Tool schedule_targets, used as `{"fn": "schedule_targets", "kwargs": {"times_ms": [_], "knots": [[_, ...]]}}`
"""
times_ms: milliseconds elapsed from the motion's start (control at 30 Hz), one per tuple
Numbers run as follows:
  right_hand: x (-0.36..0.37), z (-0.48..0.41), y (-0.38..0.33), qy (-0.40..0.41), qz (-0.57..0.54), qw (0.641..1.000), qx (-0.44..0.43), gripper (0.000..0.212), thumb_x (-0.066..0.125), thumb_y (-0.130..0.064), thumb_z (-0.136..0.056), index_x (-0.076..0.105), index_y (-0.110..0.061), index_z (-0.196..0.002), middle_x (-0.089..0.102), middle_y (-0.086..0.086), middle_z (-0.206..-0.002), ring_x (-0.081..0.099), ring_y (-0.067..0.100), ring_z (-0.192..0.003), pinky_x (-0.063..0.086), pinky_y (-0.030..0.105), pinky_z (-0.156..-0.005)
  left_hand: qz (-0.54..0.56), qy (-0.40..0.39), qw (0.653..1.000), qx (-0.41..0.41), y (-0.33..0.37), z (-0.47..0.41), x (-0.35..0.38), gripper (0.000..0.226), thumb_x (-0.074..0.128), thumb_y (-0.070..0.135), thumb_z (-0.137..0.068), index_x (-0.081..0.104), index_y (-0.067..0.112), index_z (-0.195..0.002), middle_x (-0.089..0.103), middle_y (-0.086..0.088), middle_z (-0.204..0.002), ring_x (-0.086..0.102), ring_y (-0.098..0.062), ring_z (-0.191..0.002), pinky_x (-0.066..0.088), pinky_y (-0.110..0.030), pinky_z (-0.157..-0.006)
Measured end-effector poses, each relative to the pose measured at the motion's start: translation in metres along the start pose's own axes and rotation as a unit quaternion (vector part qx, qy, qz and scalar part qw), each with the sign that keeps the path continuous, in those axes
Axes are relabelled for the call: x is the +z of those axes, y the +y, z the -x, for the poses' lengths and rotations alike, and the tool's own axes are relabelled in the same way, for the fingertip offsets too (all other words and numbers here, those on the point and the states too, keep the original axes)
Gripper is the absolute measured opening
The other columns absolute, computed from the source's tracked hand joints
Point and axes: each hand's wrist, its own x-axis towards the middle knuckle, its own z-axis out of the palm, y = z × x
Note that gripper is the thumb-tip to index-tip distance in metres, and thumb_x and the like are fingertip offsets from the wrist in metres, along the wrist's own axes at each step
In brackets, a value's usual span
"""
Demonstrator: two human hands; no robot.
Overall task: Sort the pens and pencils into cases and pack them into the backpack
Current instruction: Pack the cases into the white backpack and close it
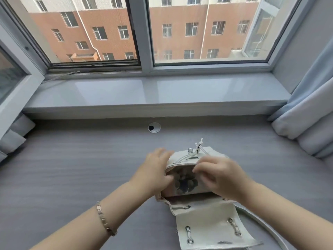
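Observation:
A small pale backpack (203,210) stands on the grey desk (72,168) just right of centre, its flap (212,230) with metal eyelets folded toward me. A flower-printed case (185,183) stands in its open mouth. My left hand (156,170) grips the left side of the bag's opening, thumb against the case. My right hand (219,175) pinches the top right edge of the case with curled fingers. A white drawstring with a toggle (199,147) sticks up behind. No loose pens or pencils show.
A grey window sill (155,94) runs along the back of the desk, with a round cable hole (154,127) below it. Pale blue curtains (306,120) hang at the right. The backpack's white strap (266,226) trails off to the lower right.

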Motion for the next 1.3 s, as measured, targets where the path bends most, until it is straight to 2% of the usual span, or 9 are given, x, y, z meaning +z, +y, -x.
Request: {"fn": "schedule_targets", "kwargs": {"times_ms": [100, 200, 367, 467, 600, 733, 867, 1033, 1300], "knots": [[0.001, -0.011, -0.001, 0.06, 0.05, 0.969, 0.235, 0.02, 0.053, -0.026, -0.082, 0.068, -0.013, -0.077, 0.065, 0.004, -0.078, 0.059, 0.027, -0.079, 0.048, 0.034, -0.069, -0.011, -0.038, 0.999, -0.032, 0.007, 0.001, 0.014, 0.056, 0.041, 0.009, -0.086, 0.036, 0.026, -0.139, 0.039, -0.005, -0.143, 0.039, -0.023, -0.129, 0.034, -0.029, -0.103], [0.011, -0.019, 0.007, -0.174, 0.023, 0.871, 0.459, 0.049, 0.043, -0.057, -0.084, 0.051, -0.017, -0.057, 0.056, 0.001, -0.064, 0.054, 0.025, -0.075, 0.038, 0.031, -0.06, -0.048, -0.042, 0.998, -0.027, 0.011, 0.011, 0.028, 0.062, 0.034, -0.001, -0.085, 0.028, 0.025, -0.141, 0.027, -0.013, -0.147, 0.034, -0.03, -0.131, 0.036, -0.032, -0.1], [0.032, -0.018, -0.006, -0.042, -0.205, 0.876, 0.435, 0.038, 0.046, -0.031, -0.093, 0.041, -0.019, -0.057, 0.047, -0.006, -0.054, 0.047, 0.016, -0.057, 0.032, 0.019, -0.049, -0.077, -0.017, 0.997, -0.005, 0.015, 0.032, 0.034, 0.073, 0.033, -0.012, -0.079, 0.02, 0.019, -0.143, 0.005, -0.02, -0.154, 0.013, -0.03, -0.142, 0.028, -0.028, -0.104], [0.025, -0.019, -0.016, 0.151, -0.349, 0.833, 0.402, 0.028, 0.043, -0.025, -0.096, 0.05, -0.019, -0.069, 0.057, -0.006, -0.061, 0.059, 0.015, -0.064, 0.045, 0.015, -0.067, -0.062, 0.023, 0.998, 0.009, 0.016, 0.035, 0.028, 0.072, 0.031, -0.013, -0.08, 0.021, 0.017, -0.145, 0.006, -0.018, -0.156, 0.011, -0.026, -0.143, 0.019, -0.025, -0.109], [0.017, -0.027, -0.036, 0.252, -0.521, 0.786, 0.216, 0.013, 0.046, -0.019, -0.094, 0.053, -0.02, -0.083, 0.054, -0.009, -0.056, 0.052, 0.01, -0.055, 0.05, 0.023, -0.063, -0.064, 0.152, 0.985, 0.045, 0.017, 0.032, 0.01, 0.063, 0.032, -0.017, -0.073, 0.048, 0.003, -0.131, 0.037, -0.026, -0.143, 0.036, -0.035, -0.134, 0.034, -0.031, -0.105], [0.037, -0.01, -0.038, 0.231, -0.522, 0.809, 0.14, 0.011, 0.051, -0.031, -0.09, 0.059, -0.033, -0.083, 0.052, -0.014, -0.06, 0.048, 0.008, -0.057, 0.048, 0.026, -0.063, -0.14, 0.243, 0.946, 0.161, -0.005, 0.031, 0.021, 0.038, 0.046, -0.016, -0.069, 0.068, -0.007, -0.099, 0.065, -0.028, -0.108, 0.06, -0.047, -0.102, 0.057, -0.045, -0.069], [0.067, 0.025, -0.033, 0.17, -0.477, 0.834, 0.219, 0.022, 0.047, -0.024, -0.089, 0.056, -0.03, -0.069, 0.048, -0.007, -0.05, 0.044, 0.014, -0.05, 0.041, 0.035, -0.052, -0.166, 0.097, 0.943, 0.271, -0.04, 0.042, 0.033, 0.033, 0.072, 0.02, -0.074, 0.07, 0.005, -0.104, 0.067, -0.014, -0.111, 0.063, -0.033, -0.106, 0.057, -0.039, -0.074], [0.075, 0.037, -0.039, 0.125, -0.405, 0.887, 0.184, 0.03, 0.049, -0.027, -0.089, 0.038, -0.023, -0.062, 0.033, 0.006, -0.052, 0.032, 0.016, -0.048, 0.029, 0.028, -0.048, -0.058, -0.134, 0.969, 0.2, -0.045, 0.011, -0.019, 0.049, 0.067, 0.05, -0.073, 0.063, 0.024, -0.115, 0.057, 0.009, -0.125, 0.045, -0.003, -0.115, 0.044, -0.034, -0.095], [0.061, 0.026, -0.044, 0.152, -0.407, 0.886, 0.163, 0.029, 0.05, -0.017, -0.081, 0.034, -0.032, -0.061, 0.025, -0.019, -0.05, 0.026, -0.005, -0.047, 0.024, 0.009, -0.049, -0.382, -0.285, 0.783, 0.401, 0.022, -0.063, -0.014, 0.136, 0.081, 0.064, -0.035, 0.005, 0.039, -0.145, 0.003, 0.012, -0.157, -0.01, -0.017, -0.144, 0.0, -0.047, -0.117]]}}
